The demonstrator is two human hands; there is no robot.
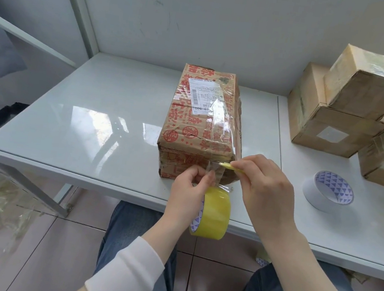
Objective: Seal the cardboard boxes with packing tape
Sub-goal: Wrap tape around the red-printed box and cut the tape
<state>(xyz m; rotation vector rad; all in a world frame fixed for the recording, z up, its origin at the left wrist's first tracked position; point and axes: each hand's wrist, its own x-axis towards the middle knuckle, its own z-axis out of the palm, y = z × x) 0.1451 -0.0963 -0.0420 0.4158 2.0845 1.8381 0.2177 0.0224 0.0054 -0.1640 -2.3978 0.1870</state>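
Head view, red-printed cardboard box (201,122) on white bench (91,119), left hand (189,189) pinching clear tape strip (223,186) above yellow tape roll (216,213), right hand (269,185) pinching small flat yellow tool (226,166) at the box's near end.

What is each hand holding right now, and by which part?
The left hand pinches the tape strip just above the roll; the right hand pinches a small yellow cutter by its back end, tip at the tape.
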